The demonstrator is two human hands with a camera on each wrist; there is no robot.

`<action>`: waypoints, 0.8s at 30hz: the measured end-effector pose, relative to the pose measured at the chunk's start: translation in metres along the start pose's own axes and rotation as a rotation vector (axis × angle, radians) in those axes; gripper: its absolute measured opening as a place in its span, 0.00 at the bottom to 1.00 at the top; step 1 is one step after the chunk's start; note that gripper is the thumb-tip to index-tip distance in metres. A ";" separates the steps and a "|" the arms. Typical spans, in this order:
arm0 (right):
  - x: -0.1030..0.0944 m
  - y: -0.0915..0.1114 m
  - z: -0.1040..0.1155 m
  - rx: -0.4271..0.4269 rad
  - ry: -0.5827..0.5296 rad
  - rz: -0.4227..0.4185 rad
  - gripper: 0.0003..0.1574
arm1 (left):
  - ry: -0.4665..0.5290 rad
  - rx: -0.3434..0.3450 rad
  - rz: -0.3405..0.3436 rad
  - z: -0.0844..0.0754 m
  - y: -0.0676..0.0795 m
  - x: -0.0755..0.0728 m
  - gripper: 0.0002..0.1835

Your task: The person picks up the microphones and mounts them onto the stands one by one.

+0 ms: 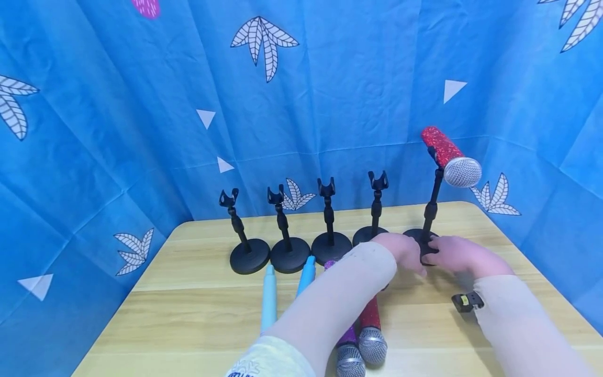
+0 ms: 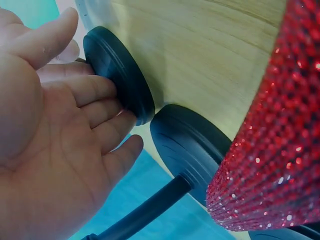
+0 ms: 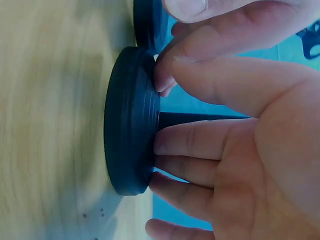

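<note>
At the right, a black desktop microphone stand point(image 1: 430, 212) carries a red glittery microphone point(image 1: 442, 146) with a silver mesh head, tilted downward toward the front. My left hand point(image 1: 402, 251) is at the left of this stand's round base point(image 3: 127, 125), and its fairly straight fingers touch the base. From the right side, my right hand point(image 1: 464, 256) lays extended fingertips on the same base. Neither hand curls around the stand. Under my left forearm lie a second red glittery microphone point(image 1: 371, 315) and a purple one point(image 1: 349, 360), both partly hidden.
Several more black stands with vacant clips, including the leftmost stand point(image 1: 249, 255), line the back of the wooden table point(image 1: 188, 314). A pale blue stick-like handle point(image 1: 269, 301) and a brighter blue one point(image 1: 307, 273) lie in front, partly covered by my left arm. A blue curtain point(image 1: 330, 94) hangs behind.
</note>
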State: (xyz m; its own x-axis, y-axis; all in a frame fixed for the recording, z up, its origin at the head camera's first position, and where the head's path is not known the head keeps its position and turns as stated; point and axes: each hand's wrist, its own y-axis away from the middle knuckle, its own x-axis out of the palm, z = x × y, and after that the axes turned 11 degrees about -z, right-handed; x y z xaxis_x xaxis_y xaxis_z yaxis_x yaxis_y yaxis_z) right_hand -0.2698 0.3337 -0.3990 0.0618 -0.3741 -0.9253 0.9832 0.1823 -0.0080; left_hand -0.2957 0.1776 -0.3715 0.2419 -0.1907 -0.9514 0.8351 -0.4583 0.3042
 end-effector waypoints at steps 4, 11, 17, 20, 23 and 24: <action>-0.002 0.002 -0.002 0.003 -0.022 -0.016 0.44 | 0.029 -0.016 -0.003 0.001 0.001 -0.004 0.33; 0.001 0.003 -0.004 -0.019 -0.008 -0.053 0.43 | 0.006 -0.005 0.011 0.004 -0.001 -0.007 0.38; 0.006 0.004 0.000 -0.035 -0.013 -0.056 0.42 | 0.056 0.051 -0.008 0.017 -0.003 0.004 0.34; 0.005 0.005 0.007 -0.052 0.007 -0.070 0.41 | 0.107 0.085 -0.062 0.030 0.002 0.010 0.34; 0.000 0.006 0.017 -0.062 0.040 -0.104 0.39 | 0.117 0.110 -0.121 0.045 0.014 0.009 0.36; -0.002 0.007 0.021 -0.066 0.054 -0.115 0.39 | 0.121 0.112 -0.137 0.050 0.021 0.007 0.37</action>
State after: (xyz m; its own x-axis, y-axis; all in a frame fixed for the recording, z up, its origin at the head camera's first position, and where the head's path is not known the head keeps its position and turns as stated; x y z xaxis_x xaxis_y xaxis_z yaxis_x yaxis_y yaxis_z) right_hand -0.2593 0.3168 -0.3893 -0.0620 -0.3467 -0.9359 0.9696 0.2014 -0.1389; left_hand -0.3018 0.1233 -0.3693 0.1927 -0.0175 -0.9811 0.8057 -0.5679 0.1684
